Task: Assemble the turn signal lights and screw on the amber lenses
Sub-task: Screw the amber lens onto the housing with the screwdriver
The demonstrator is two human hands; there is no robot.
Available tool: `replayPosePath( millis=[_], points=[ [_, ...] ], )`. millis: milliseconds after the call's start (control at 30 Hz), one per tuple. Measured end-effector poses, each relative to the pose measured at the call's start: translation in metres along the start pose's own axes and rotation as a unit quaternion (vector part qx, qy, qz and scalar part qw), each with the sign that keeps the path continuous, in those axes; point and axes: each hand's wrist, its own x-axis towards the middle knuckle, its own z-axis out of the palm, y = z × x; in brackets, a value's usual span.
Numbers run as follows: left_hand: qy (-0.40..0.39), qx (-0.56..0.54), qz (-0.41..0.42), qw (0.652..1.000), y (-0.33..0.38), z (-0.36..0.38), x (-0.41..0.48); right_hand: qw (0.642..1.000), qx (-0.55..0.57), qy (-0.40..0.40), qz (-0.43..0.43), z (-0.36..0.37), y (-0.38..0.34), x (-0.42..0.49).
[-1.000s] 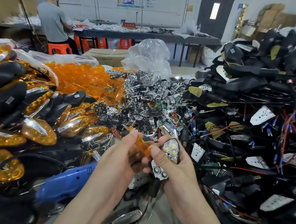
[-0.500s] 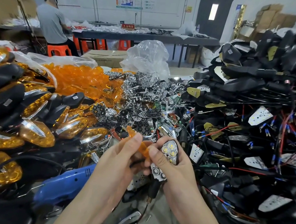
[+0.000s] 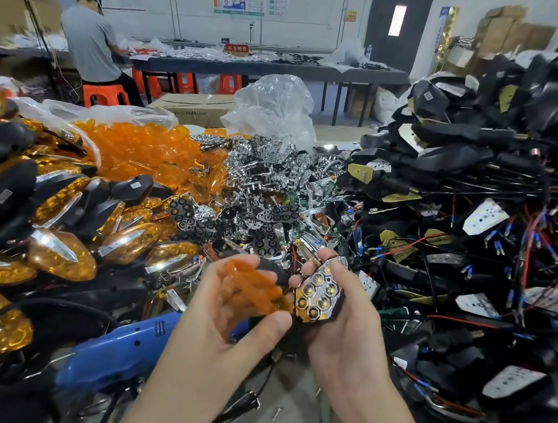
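My left hand (image 3: 225,319) holds an amber lens (image 3: 249,285) between thumb and fingers, tilted with its right tip touching the lamp. My right hand (image 3: 345,321) grips a black turn signal housing with a chrome LED reflector (image 3: 318,296) facing up, several lit-looking cells showing. The two hands meet low in the middle of the view, lens edge against the reflector's left side.
Finished amber lights (image 3: 60,250) pile up on the left, with loose amber lenses (image 3: 146,152) behind. Chrome reflectors (image 3: 266,189) heap in the middle. Black wired housings (image 3: 475,232) stack high at right. A blue electric screwdriver (image 3: 125,350) lies below my left hand. A person (image 3: 92,43) sits at a far table.
My left hand has turned the amber lens flatter and lowered it against the reflector. My right hand has tilted the housing so the reflector faces up more.
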Motion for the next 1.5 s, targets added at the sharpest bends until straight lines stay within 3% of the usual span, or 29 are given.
replayPosePath(
  millis=[300, 1100, 1500],
  points=[
    [0.004, 0.155, 0.039, 0.987, -0.017, 0.006, -0.011, 0.999, -0.008, -0.031, -0.012, -0.009, 0.003, 0.0],
    [0.018, 0.239, 0.064, 0.969, -0.016, 0.011, -0.012, 0.978, -0.162, -0.099, -0.084, -0.001, 0.004, -0.014],
    [-0.022, 0.264, 0.072, 0.962, -0.016, 0.016, -0.012, 0.957, -0.246, -0.097, -0.12, -0.002, 0.009, -0.011]
  ],
)
